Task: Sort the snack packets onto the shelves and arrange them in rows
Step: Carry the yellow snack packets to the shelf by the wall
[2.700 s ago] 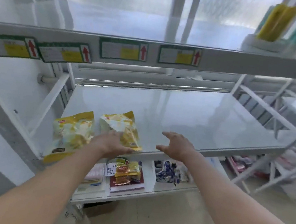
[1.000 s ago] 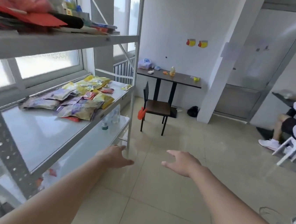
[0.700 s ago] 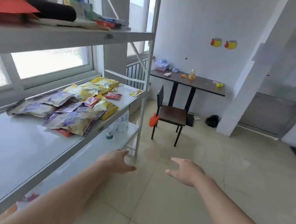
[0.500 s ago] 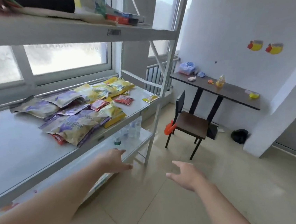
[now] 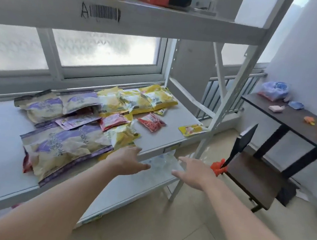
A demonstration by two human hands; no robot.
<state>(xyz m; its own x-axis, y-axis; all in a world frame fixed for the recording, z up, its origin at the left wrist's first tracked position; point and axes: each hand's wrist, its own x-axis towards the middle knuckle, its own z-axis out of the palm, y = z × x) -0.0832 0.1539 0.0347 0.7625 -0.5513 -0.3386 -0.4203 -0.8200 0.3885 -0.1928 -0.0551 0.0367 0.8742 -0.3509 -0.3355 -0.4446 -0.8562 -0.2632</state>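
A loose heap of snack packets lies on the white middle shelf (image 5: 0, 142): a big purple packet (image 5: 63, 147) at the front, two more purple ones (image 5: 41, 105) behind, several yellow packets (image 5: 146, 99) at the back right, small red packets (image 5: 150, 122) and a small yellow sachet (image 5: 191, 129) near the shelf's right end. My left hand (image 5: 127, 161) hovers open at the shelf's front edge, just right of the big purple packet, holding nothing. My right hand (image 5: 193, 173) is open too, in the air in front of the lower shelf.
The white shelf post (image 5: 230, 100) stands right of the packets. The top shelf (image 5: 164, 20) carries boxes. Clear plastic bottles (image 5: 161, 162) sit on the lower shelf. A dark chair (image 5: 253, 176) and a dark table (image 5: 290, 122) with small items stand to the right.
My view swung from another shelf with two yellow packets, across the room, onto this shelf with the heap. Both hands stayed open and came close to its front edge.
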